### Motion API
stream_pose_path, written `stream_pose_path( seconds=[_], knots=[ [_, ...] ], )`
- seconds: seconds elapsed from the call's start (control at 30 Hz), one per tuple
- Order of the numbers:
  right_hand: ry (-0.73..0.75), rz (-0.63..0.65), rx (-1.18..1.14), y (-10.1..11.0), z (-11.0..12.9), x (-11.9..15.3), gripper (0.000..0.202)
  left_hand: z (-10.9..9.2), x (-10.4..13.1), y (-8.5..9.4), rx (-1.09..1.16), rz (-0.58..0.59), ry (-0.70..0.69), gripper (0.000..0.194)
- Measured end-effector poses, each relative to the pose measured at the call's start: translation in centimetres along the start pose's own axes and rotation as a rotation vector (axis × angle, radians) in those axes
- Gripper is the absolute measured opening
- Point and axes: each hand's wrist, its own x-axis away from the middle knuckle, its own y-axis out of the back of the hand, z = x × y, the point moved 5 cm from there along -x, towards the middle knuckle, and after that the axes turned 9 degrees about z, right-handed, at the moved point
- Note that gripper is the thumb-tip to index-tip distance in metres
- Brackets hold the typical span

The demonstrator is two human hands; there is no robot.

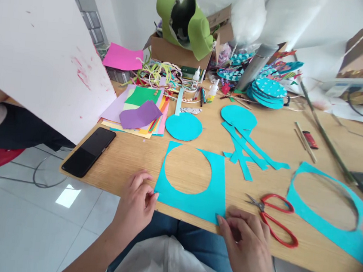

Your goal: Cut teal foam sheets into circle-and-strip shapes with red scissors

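Note:
A turquoise craft sheet with a round hole (pixel 193 204) lies flat at the table's front edge. My left hand (pixel 136 201), fingers curled, pinches its lower left corner between thumb and forefinger. At the lower right corner, the thumb and fingers of my right hand (pixel 247 236) close on the sheet's edge. Red-handled scissors (pixel 272 215) rest just beyond my right hand, blades pointing left. Above the sheet lies a turquoise disc (pixel 184 126). A second disc (pixel 238 115) sits farther right, with several turquoise strips (pixel 248 145) below it.
Another holed turquoise sheet (pixel 324 226) lies at the right. A black phone (pixel 89 151) is near the left edge, below stacked coloured sheets (pixel 142 110). Glue bottles (pixel 212 91), a grey flask (pixel 256 68) and a green hat (pixel 185 26) stand behind. A long stick (pixel 326 132) crosses the right side.

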Motion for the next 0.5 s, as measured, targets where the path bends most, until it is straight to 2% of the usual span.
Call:
stream_pose_path(
  seconds=[0.5],
  knots=[
    [-0.021,0.043,0.003,-0.41,-0.47,0.21,0.038,0.19,0.13,0.00,0.018,-0.002,0.041,0.017]
  ],
)
